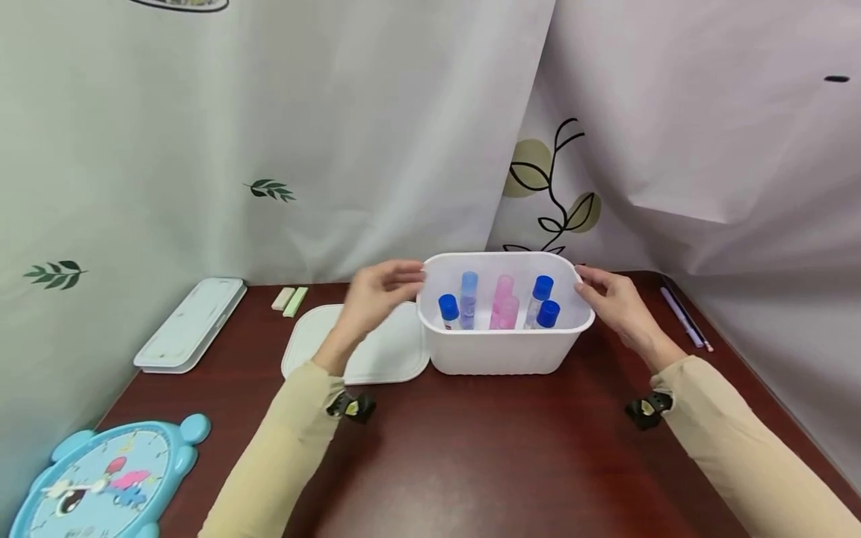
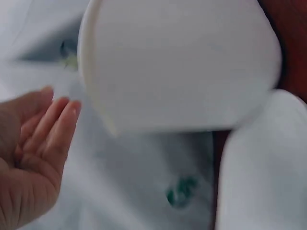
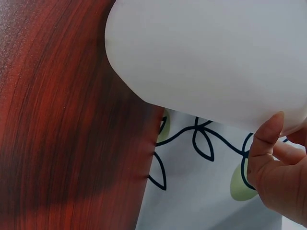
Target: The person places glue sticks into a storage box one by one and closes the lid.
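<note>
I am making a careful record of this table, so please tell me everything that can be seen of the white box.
The white box is long and open-topped, apparently plastic, with rounded corners, a thick rim and walls narrowing downward. It stands upright on the red-brown table, right of a flat white lid. Inside are six small bottles with blue or pink tops. The right hand appears to pinch the rim at one end; the left hand is near the other end, not touching it.

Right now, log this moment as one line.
left hand: beside white bin; right hand: touching its rim; inside: blue-capped tubes, pink tubes; white lid: left of bin
</note>
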Demonstrator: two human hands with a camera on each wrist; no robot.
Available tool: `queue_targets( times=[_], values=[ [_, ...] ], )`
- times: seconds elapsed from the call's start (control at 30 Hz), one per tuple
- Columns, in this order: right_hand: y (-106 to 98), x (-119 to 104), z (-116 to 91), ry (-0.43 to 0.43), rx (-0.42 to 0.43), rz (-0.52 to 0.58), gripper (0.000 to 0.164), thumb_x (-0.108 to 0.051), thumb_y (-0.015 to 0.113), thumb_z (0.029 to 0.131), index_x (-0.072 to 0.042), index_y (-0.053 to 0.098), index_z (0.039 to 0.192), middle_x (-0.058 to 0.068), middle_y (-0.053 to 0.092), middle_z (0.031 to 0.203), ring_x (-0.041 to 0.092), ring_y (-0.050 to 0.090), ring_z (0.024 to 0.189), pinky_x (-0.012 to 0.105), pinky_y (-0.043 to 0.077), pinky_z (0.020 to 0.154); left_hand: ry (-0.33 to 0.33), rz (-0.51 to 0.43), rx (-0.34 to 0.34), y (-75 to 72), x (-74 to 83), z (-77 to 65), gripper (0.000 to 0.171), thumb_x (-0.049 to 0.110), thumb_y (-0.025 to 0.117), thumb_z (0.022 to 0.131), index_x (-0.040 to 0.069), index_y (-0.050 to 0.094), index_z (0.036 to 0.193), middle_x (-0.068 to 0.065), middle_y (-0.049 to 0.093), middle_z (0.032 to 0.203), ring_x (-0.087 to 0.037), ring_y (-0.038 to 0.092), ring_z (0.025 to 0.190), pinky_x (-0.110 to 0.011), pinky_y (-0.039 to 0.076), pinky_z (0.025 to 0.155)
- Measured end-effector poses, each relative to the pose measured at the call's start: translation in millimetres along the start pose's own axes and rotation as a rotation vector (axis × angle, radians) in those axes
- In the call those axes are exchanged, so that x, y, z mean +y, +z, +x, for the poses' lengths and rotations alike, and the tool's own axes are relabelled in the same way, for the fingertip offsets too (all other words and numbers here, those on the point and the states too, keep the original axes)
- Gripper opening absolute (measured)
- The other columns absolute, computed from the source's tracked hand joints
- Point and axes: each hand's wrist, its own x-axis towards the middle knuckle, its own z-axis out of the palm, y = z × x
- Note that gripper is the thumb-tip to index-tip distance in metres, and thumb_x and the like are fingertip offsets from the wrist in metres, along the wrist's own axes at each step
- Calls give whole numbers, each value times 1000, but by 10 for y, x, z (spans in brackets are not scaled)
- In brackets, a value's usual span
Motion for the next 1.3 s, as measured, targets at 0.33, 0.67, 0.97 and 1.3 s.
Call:
queue_targets(
  times=[0.33, 0.67, 0.97, 1.3],
  values=[
    [-83, 39, -67, -10, 34, -16, 48, -19, 48, 99, 9, 41, 136, 30, 52, 121, 1, 50, 85, 0, 42, 69, -439, 86, 466, -700, -732, -497, 35, 18, 60, 93, 3, 59, 125, -18, 62, 121, 8, 53, 81, -8, 44, 69],
    [-42, 21, -34, -25, 31, -1, 47, -18, 49, 98, 9, 41, 136, 28, 53, 118, -4, 48, 83, 2, 43, 69, -437, 160, 539, -835, -868, -647, 33, 16, 62, 91, -1, 62, 119, -12, 67, 104, 10, 49, 74, -7, 40, 64],
    [-21, 9, -8, -23, 20, -9, 47, -18, 49, 98, 9, 41, 136, 28, 54, 117, -3, 49, 82, 2, 43, 69, -628, 261, 414, -1026, -1002, -876, 45, 23, 54, 95, -3, 50, 131, -26, 53, 127, -31, 50, 113, -31, 44, 84],
    [6, -7, 5, -30, 14, -7, 47, -17, 50, 98, 9, 41, 136, 29, 53, 120, 0, 49, 85, 1, 42, 69, -690, 234, 371, -1167, -1095, -962, 45, 19, 57, 92, -8, 51, 128, -27, 55, 125, -4, 55, 77, -13, 45, 60]
  ],
)
